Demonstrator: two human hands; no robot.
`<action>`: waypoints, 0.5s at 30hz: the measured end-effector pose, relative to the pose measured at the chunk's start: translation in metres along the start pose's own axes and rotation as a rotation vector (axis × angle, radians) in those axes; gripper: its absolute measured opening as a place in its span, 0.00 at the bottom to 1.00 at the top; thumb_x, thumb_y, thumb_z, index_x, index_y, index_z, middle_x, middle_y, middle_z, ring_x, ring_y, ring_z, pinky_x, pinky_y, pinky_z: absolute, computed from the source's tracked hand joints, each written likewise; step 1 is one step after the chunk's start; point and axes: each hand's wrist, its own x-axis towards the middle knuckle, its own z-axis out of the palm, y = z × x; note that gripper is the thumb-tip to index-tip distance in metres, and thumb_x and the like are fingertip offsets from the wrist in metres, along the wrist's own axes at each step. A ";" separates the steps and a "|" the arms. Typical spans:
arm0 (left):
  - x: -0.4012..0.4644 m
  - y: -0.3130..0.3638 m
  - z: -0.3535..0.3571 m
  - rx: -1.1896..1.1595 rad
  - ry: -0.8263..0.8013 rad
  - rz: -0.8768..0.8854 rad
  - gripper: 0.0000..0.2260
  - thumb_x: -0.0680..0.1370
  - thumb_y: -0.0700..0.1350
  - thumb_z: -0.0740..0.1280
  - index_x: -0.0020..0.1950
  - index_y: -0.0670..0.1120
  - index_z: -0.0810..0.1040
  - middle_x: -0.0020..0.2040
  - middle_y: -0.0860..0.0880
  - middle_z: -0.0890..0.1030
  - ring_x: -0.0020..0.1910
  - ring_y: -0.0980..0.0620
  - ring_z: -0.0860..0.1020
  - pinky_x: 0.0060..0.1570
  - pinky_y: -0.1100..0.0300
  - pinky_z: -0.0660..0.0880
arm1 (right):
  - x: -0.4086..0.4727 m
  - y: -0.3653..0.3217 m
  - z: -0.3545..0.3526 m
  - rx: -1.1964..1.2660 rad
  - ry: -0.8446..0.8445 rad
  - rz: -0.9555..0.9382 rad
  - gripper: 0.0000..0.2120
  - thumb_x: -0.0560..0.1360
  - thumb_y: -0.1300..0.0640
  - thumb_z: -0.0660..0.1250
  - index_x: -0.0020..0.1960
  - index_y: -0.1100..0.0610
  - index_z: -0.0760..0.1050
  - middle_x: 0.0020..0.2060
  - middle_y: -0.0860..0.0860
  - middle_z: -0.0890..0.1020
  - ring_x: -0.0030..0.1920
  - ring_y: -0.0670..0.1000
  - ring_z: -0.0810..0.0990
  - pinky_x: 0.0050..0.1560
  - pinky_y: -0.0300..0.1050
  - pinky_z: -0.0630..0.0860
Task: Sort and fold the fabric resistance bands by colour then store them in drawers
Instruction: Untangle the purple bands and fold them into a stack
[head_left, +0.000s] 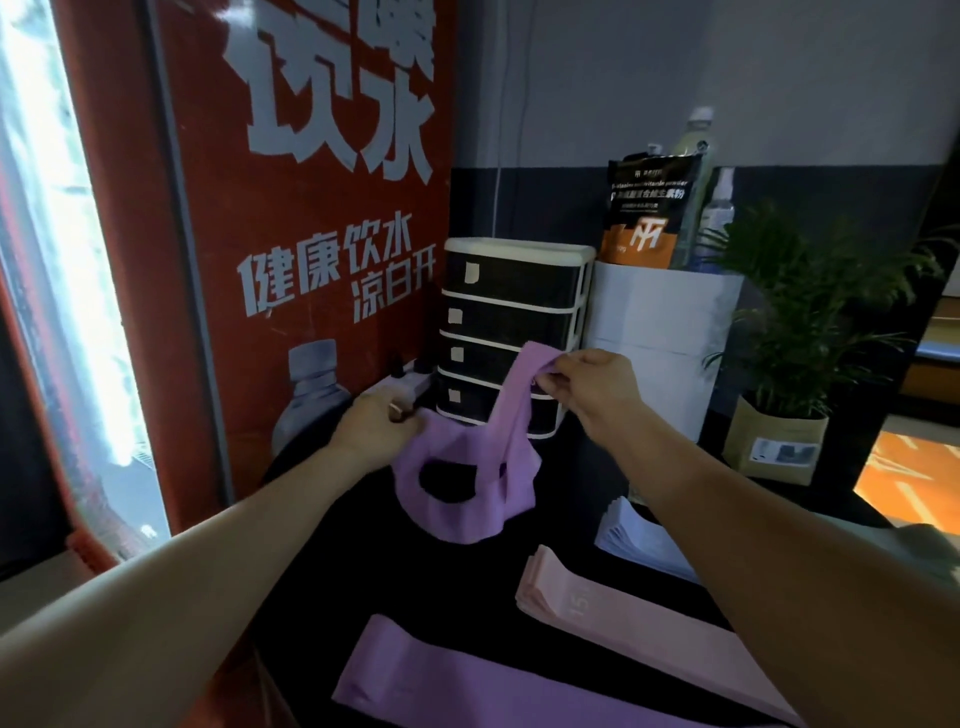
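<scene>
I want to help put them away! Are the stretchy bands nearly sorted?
Not nearly. One purple band and the pink bands lie flat on the table. Both hands, left and right, hold a twisted purple band. All four drawers look shut, so storing remains.

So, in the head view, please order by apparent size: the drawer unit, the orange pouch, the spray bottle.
1. drawer unit
2. orange pouch
3. spray bottle
All three stand at a similar distance from the camera, so this order seems reliable.

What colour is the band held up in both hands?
Purple band, clearest in the head view.
</scene>
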 end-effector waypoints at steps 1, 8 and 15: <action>0.000 0.003 0.005 -0.052 -0.027 0.015 0.10 0.75 0.46 0.69 0.53 0.43 0.75 0.48 0.51 0.74 0.48 0.54 0.72 0.46 0.64 0.69 | 0.000 -0.001 0.002 0.025 -0.011 -0.004 0.09 0.76 0.70 0.63 0.37 0.64 0.72 0.35 0.58 0.78 0.35 0.51 0.79 0.36 0.36 0.80; -0.001 0.012 0.052 -0.183 -0.208 0.143 0.22 0.69 0.46 0.76 0.58 0.43 0.72 0.52 0.49 0.76 0.51 0.52 0.74 0.49 0.65 0.70 | -0.001 -0.017 0.012 0.112 -0.054 -0.035 0.04 0.75 0.69 0.65 0.42 0.63 0.74 0.39 0.56 0.78 0.40 0.50 0.80 0.43 0.39 0.81; 0.006 0.018 0.066 -0.285 -0.090 0.123 0.05 0.76 0.38 0.66 0.40 0.43 0.73 0.36 0.48 0.74 0.38 0.52 0.69 0.35 0.65 0.66 | 0.005 -0.024 0.001 0.092 -0.063 -0.094 0.07 0.74 0.70 0.64 0.42 0.61 0.75 0.39 0.54 0.79 0.39 0.49 0.80 0.41 0.37 0.81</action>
